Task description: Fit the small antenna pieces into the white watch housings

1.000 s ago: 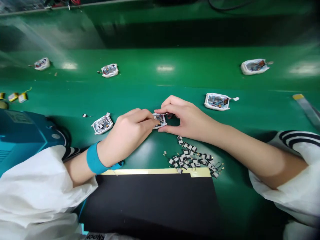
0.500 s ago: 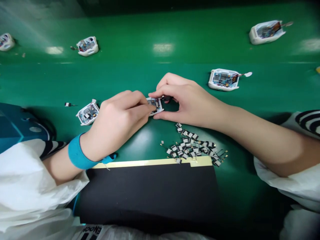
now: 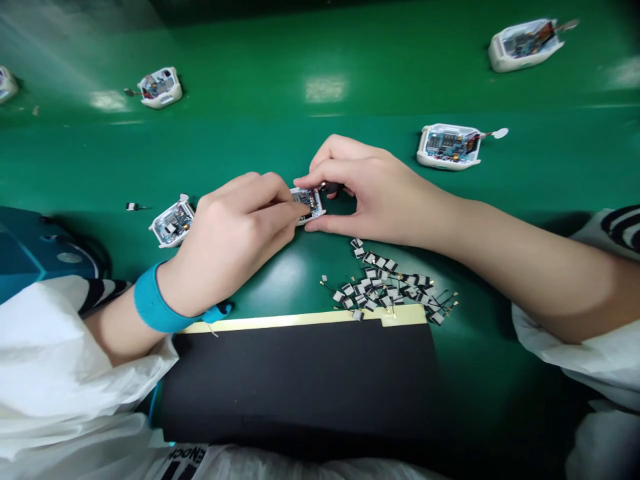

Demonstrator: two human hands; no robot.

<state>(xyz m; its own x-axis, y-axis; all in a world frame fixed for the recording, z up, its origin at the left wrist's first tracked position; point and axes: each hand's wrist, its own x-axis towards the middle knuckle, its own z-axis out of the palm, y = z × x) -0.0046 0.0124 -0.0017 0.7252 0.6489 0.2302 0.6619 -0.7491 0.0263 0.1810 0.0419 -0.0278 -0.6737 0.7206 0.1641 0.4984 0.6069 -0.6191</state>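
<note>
The left hand [image 3: 240, 233] and right hand [image 3: 367, 193] grasp a rounded, white plastic case [image 3: 313, 200]. Since earlier, the view has dipped; their grip persists.

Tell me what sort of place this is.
Probably an electronics assembly workplace: open white casings with circuit boards, a pile of small wired parts, and a teal wrist strap.

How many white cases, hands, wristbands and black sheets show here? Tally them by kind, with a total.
Cases: 6, one cut off at the left edge
Hands: 2
Wristband: 1
Black sheet: 1
Total: 10
</note>
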